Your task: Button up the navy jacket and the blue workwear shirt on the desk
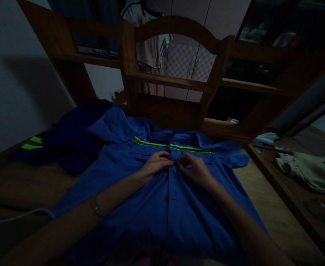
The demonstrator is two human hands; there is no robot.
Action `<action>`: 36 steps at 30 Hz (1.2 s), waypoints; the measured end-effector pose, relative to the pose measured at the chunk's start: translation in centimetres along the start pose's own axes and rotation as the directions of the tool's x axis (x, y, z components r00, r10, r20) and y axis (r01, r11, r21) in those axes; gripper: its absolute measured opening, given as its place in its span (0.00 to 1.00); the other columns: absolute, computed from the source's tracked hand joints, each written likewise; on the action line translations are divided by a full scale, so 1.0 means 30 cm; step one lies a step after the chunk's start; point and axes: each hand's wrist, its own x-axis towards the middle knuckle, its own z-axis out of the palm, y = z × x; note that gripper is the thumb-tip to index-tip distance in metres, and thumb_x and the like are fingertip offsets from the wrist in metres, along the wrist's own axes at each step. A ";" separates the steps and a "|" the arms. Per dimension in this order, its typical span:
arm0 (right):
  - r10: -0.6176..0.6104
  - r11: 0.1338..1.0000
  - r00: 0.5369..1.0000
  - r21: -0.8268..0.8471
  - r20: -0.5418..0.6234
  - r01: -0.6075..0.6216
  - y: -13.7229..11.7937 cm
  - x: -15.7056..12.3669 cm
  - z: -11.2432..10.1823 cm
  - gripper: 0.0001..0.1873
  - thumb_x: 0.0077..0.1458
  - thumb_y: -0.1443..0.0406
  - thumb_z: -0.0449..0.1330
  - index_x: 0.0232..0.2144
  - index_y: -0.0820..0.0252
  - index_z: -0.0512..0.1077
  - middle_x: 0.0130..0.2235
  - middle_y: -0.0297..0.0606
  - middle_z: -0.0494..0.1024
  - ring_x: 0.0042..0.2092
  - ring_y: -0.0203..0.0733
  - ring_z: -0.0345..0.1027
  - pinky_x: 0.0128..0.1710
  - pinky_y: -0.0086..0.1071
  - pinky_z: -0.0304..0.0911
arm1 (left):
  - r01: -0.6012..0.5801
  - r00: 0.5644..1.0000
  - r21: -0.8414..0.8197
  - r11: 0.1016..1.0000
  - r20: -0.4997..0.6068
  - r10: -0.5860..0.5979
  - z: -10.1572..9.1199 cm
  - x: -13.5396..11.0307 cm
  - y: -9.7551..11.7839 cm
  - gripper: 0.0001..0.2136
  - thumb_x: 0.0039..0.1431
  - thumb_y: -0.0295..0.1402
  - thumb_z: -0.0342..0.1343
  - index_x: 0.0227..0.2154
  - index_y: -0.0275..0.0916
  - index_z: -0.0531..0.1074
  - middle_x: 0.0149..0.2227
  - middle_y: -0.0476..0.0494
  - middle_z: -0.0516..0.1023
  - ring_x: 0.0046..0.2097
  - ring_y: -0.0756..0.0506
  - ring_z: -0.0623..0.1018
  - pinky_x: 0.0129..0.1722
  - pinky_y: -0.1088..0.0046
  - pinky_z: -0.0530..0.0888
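Note:
A blue work shirt (162, 199) with a yellow-green reflective stripe (151, 143) across the chest lies flat, front up, on a wooden surface. My left hand (157, 162) and my right hand (192, 167) meet at the shirt's front placket just below the stripe. Both hands have their fingers curled and pinched on the fabric edges at the middle seam. A thin bracelet sits on my left wrist. What lies between the fingertips is too small and dark to make out.
A second dark blue garment (68, 144) with reflective strips lies bunched at the left. A wooden headboard (176, 74) with shelves rises behind the shirt. A pale green cloth (306, 170) lies at the right. A white cable (21, 216) runs along the left front.

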 end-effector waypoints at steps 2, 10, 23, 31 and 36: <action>0.019 1.000 1.000 0.021 -0.001 -0.019 -0.002 -0.001 -0.002 0.06 0.55 0.67 0.56 0.37 0.59 0.68 0.33 0.36 0.74 0.33 0.37 0.69 0.35 0.30 0.65 | -0.013 1.000 -0.008 1.000 0.013 0.013 0.003 -0.007 0.004 0.19 0.40 0.30 0.66 0.37 0.35 0.67 0.26 0.48 0.76 0.25 0.51 0.75 0.26 0.77 0.70; -0.007 0.996 0.999 -0.093 0.032 0.010 -0.030 -0.007 -0.012 0.04 0.58 0.65 0.54 0.36 0.58 0.65 0.31 0.35 0.72 0.31 0.37 0.67 0.32 0.29 0.60 | -0.213 0.977 0.259 0.942 0.037 0.210 0.014 -0.013 0.026 0.15 0.45 0.33 0.63 0.36 0.35 0.68 0.27 0.49 0.75 0.28 0.51 0.75 0.29 0.78 0.70; -0.036 0.987 0.997 -0.156 0.073 0.048 -0.035 -0.009 -0.009 0.02 0.60 0.67 0.51 0.35 0.58 0.64 0.33 0.35 0.71 0.33 0.37 0.64 0.34 0.29 0.56 | -0.327 0.945 0.397 0.857 0.147 0.292 -0.013 0.018 0.021 0.12 0.45 0.29 0.60 0.34 0.35 0.70 0.29 0.48 0.74 0.33 0.50 0.75 0.35 0.76 0.71; 0.099 0.966 0.984 0.223 0.147 -0.130 0.001 0.009 -0.030 0.08 0.59 0.60 0.53 0.33 0.59 0.65 0.30 0.32 0.69 0.32 0.36 0.64 0.33 0.29 0.59 | -0.364 0.928 0.314 0.877 0.204 0.311 0.006 -0.005 0.044 0.14 0.44 0.29 0.62 0.37 0.36 0.69 0.32 0.48 0.73 0.35 0.51 0.74 0.38 0.75 0.71; 0.160 0.851 0.962 0.463 0.222 -0.248 0.030 0.026 -0.019 0.12 0.55 0.57 0.57 0.32 0.61 0.66 0.27 0.32 0.69 0.29 0.36 0.64 0.31 0.29 0.61 | -0.372 0.922 0.314 0.873 0.233 0.309 0.003 -0.006 0.043 0.15 0.44 0.26 0.61 0.38 0.36 0.69 0.33 0.47 0.73 0.36 0.51 0.74 0.39 0.75 0.71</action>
